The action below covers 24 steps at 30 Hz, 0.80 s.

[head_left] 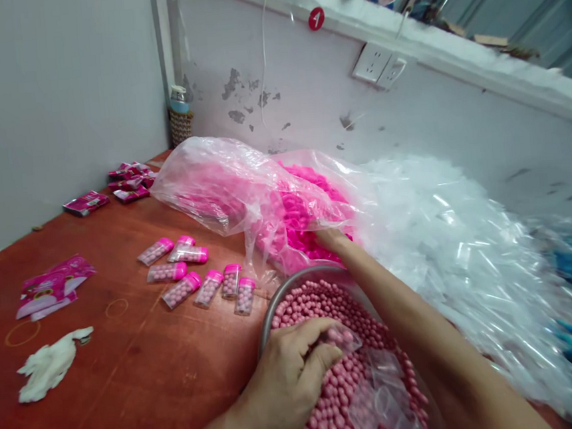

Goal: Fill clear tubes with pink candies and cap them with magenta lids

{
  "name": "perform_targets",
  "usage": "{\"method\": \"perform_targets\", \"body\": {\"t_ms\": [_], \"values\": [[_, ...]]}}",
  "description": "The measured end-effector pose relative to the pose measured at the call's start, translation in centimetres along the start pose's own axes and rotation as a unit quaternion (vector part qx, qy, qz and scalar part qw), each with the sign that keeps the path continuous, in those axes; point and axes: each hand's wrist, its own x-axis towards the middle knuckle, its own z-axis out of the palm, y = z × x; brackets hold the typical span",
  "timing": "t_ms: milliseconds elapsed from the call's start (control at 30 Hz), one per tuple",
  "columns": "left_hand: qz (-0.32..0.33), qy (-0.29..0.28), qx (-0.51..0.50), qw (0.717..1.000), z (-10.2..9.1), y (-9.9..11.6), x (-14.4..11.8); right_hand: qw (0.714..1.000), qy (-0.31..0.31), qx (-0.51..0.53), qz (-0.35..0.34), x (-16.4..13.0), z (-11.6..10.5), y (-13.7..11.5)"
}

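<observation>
My left hand (299, 367) is closed around a small clear plastic bottle (344, 338) with pink beads inside, just above the metal bowl (274, 305). The bowl is filled with pink beads (325, 398), and several clear empty bottles (385, 406) lie on them. My right hand (332, 238) reaches across the bowl into an open clear bag (202, 175) among bright pink caps (307, 199). Its fingers are hidden there. Left of the bowl, several filled bottles with pink caps (208, 288) lie on the table.
On the red-brown table (145, 387) are pink printed packets (86, 202), a pink printed sheet (55, 287), crumpled white tissue (53, 365) and rubber bands. A big heap of clear plastic pieces (449, 247) fills the right side. A wall socket (378, 65) is above it.
</observation>
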Motion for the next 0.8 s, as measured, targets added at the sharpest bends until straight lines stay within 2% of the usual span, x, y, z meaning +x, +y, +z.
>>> {"method": "perform_targets", "body": {"t_ms": [100,167,267,333,367,467,500,533,600,700,767,800], "values": [[0.000,0.006,-0.005,1.000,0.1,-0.1,-0.1,0.997,0.055,0.050,-0.007,-0.2,-0.6,-0.4],[-0.002,0.015,-0.018,1.000,0.2,-0.3,-0.1,0.990,0.100,0.092,-0.020,-1.6,-1.2,-0.5],[-0.021,0.044,-0.061,0.997,0.4,-0.7,-0.1,0.974,0.154,0.162,-0.048,-6.1,-1.8,-0.3],[-0.035,0.071,-0.102,0.992,0.4,-1.0,0.1,0.958,0.165,0.228,-0.061,-10.0,-1.5,-0.1],[-0.036,0.083,-0.124,0.988,0.4,-1.1,0.2,0.943,0.162,0.284,-0.065,-12.0,-1.1,-0.2],[-0.032,0.092,-0.202,0.974,0.5,-1.4,0.5,0.825,0.108,0.551,-0.060,-17.2,0.4,-0.8],[-0.034,0.087,-0.231,0.968,0.5,-1.4,0.5,0.788,0.086,0.607,-0.056,-18.5,1.0,-1.2],[-0.038,0.079,-0.259,0.962,0.6,-1.4,0.5,0.767,0.070,0.636,-0.053,-19.6,1.4,-1.7],[-0.050,0.062,-0.297,0.952,0.6,-1.3,0.4,0.761,0.068,0.643,-0.057,-21.3,1.9,-2.7],[-0.058,0.042,-0.303,0.950,0.7,-1.2,0.2,0.789,0.089,0.603,-0.073,-22.8,1.8,-3.8],[-0.054,0.027,-0.278,0.959,0.7,-1.0,0.0,0.788,0.058,0.608,-0.077,-23.3,1.5,-4.0],[-0.048,0.017,-0.260,0.964,0.7,-1.0,-0.1,0.776,0.024,0.625,-0.076,-23.5,1.4,-4.1]]}}
